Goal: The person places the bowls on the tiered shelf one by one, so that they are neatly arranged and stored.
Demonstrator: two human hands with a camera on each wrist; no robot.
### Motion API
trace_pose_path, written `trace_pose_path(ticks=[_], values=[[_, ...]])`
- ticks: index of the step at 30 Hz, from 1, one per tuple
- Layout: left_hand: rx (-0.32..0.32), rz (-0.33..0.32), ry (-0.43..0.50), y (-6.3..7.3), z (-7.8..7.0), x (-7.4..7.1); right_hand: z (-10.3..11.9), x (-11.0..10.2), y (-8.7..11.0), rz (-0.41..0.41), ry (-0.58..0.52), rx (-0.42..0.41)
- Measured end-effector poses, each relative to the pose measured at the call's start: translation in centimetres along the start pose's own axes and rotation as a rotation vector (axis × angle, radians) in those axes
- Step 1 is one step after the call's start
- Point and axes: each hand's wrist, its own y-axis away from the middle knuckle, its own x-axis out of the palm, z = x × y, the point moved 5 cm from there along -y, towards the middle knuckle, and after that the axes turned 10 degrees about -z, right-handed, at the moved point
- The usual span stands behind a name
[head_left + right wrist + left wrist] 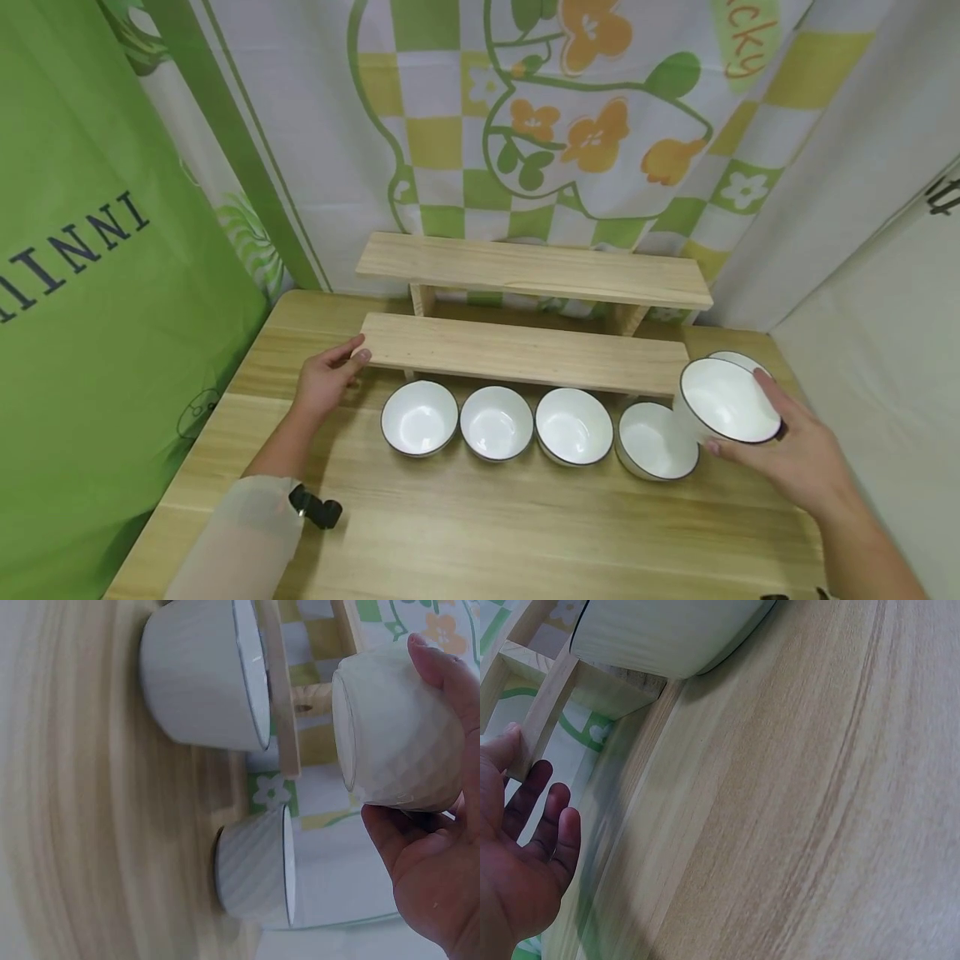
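At the right, my right hand [806, 462] grips a white bowl [727, 400] with a dark rim, thumb on one side and fingers on the other. The right wrist view shows this bowl raised off the table, its textured outer wall visible. My left hand [324, 383] pinches the left end of a two-tier wooden shelf [517, 350] at its lower board, thumb on top. Several similar bowls [573, 425] stand upright in a row before the shelf. Behind the held bowl, another bowl [259, 866] stands on the table, partly hidden in the head view.
The wooden table [480, 525] carries the shelf and bowls. A patterned curtain [450, 142] hangs close behind the shelf's upper board [532, 267]. Green cloth [97, 333] bounds the left side, and pale cloth [892, 333] the right.
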Motion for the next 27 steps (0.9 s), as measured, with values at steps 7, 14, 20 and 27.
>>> trace_pose_path(ticks=[7, 14, 20, 27], values=[[0.015, -0.024, 0.04, -1.8, 2.4, -0.4, 2.2, 0.4, -1.1, -0.01, -0.031, -0.087], [0.027, -0.015, 0.063, -1.6, 3.0, 0.3, 2.7, 0.8, -0.8, -0.019, -0.039, -0.133], [0.022, -0.017, 0.061, -1.4, 3.2, 0.7, 3.3, 1.3, -0.8, -0.017, -0.001, -0.118], [0.012, -0.03, 0.075, -1.6, 3.1, -0.1, 5.6, 1.9, -2.2, -0.017, -0.026, -0.151]])
